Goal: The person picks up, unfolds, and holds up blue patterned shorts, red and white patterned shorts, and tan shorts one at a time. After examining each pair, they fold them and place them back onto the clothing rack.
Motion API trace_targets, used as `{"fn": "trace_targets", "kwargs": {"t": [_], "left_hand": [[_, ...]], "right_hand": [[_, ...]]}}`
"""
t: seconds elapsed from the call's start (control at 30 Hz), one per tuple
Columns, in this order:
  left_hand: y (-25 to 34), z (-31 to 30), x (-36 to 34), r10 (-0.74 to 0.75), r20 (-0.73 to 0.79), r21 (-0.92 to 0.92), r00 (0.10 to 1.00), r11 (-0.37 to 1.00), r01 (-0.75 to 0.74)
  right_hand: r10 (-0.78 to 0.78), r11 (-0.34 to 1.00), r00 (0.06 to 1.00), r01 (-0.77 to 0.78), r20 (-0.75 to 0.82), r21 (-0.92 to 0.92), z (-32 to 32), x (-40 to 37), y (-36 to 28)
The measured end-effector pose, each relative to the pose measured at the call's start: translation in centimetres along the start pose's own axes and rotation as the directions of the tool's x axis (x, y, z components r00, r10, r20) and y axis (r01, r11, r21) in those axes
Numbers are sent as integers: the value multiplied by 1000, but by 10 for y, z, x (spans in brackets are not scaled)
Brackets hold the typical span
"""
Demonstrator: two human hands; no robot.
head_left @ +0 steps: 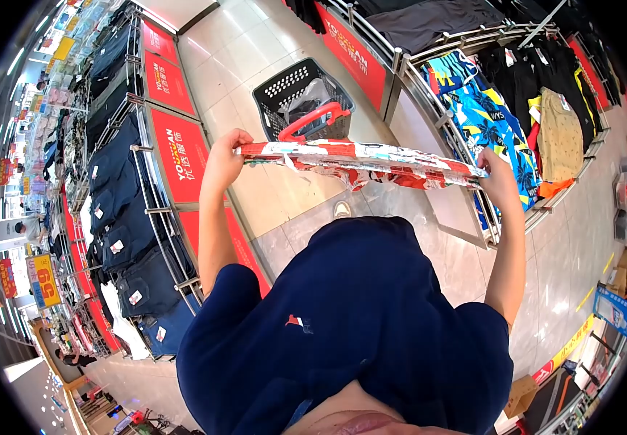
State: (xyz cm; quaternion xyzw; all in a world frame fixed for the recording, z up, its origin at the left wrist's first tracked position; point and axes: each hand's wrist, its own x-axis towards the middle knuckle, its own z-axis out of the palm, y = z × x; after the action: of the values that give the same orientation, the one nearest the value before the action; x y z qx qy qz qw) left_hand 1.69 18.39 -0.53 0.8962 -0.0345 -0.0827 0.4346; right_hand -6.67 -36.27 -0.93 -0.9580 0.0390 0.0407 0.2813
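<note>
A red and white printed garment [371, 161] is stretched wide between my two hands, seen almost edge-on from above, so its full shape is hidden. My left hand [230, 148] pinches one end of its band. At the other end, the fingers of my right hand [497, 176] are closed on the band. Just beyond the garment, a black shopping basket [266, 98] with a red handle [321, 117] stands on the floor. Something grey in clear plastic [312, 98] lies inside it.
Close by my right hand, a metal-railed display [440, 109] holds blue printed shorts [491, 119], black clothes and beige shorts [560, 134]. Along the left runs a rack of dark trousers [129, 239] above red sign panels [176, 156]. Cardboard boxes [624, 272] stand at the far right.
</note>
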Motion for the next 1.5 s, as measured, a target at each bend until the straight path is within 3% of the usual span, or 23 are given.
{"fn": "trace_targets", "kwargs": {"t": [0.13,0.17,0.23,0.3,0.37,0.4,0.47,0.6,0.67,0.73,0.8,0.83,0.9,1.0,1.07,1.13,1.2,1.27,1.3,1.37,1.4,1.47,1.5], "left_hand": [[22,11,-3,-26,29,23,999,999,25],[18,21,-1,23,65,-103,998,995,-16],[36,44,-3,65,79,-166,995,985,-52],[46,61,-1,114,92,-230,989,969,-90],[49,70,3,84,43,-416,996,907,-59],[51,72,4,86,44,-417,995,907,-60],[59,73,1,73,134,-518,988,855,7],[61,79,3,65,265,-459,962,886,67],[68,86,2,99,217,-490,971,871,21],[75,88,2,88,219,-509,972,860,37],[79,92,1,84,207,-467,975,884,23],[87,93,-1,70,203,-429,977,903,24],[87,96,2,133,178,-398,975,916,-52],[77,93,7,87,233,-260,969,965,-24],[76,92,5,64,187,-266,980,964,-12],[76,91,2,40,142,-276,989,961,1],[75,89,0,58,124,-292,991,956,-20],[68,87,0,45,137,-301,990,954,-1],[66,86,-1,28,151,-307,988,951,20],[66,84,-2,28,145,-331,989,943,22],[68,83,-4,28,145,-352,989,936,25],[74,80,-8,34,166,-340,986,940,25],[77,79,-10,39,197,-322,980,946,27]], "right_hand": [[-30,994,993,17,110,111,16,0,-4],[-59,991,985,38,160,129,21,-1,-11],[-89,987,973,58,215,148,32,-4,-33],[-302,928,949,271,91,255,50,-4,-41],[-277,936,950,233,143,263,53,-3,-46],[-252,943,947,196,197,268,54,-2,-49],[-232,941,944,156,235,301,56,-4,-58],[-245,948,921,162,304,274,83,-6,-55],[-493,868,869,488,45,93,97,-7,-58],[-477,876,877,470,52,110,96,-7,-86],[-421,843,865,262,274,469,98,-9,-119],[-416,844,868,259,270,469,105,-10,-128],[-631,688,746,413,212,597,122,-8,-140],[-612,709,752,386,243,591,128,-4,-151],[-571,713,807,397,150,577,141,3,-147],[-323,879,885,150,334,452,132,10,-150],[-314,892,903,175,292,418,148,15,-141],[-521,766,853,475,-14,434,170,20,-121],[-524,765,851,477,-11,433,167,21,-118],[-224,936,948,274,-225,222,158,24,-115],[-230,935,948,278,-221,219,148,25,-121],[-423,862,662,504,-618,-50,127,29,-135],[-509,813,650,578,-565,-68,131,34,-132]]}}
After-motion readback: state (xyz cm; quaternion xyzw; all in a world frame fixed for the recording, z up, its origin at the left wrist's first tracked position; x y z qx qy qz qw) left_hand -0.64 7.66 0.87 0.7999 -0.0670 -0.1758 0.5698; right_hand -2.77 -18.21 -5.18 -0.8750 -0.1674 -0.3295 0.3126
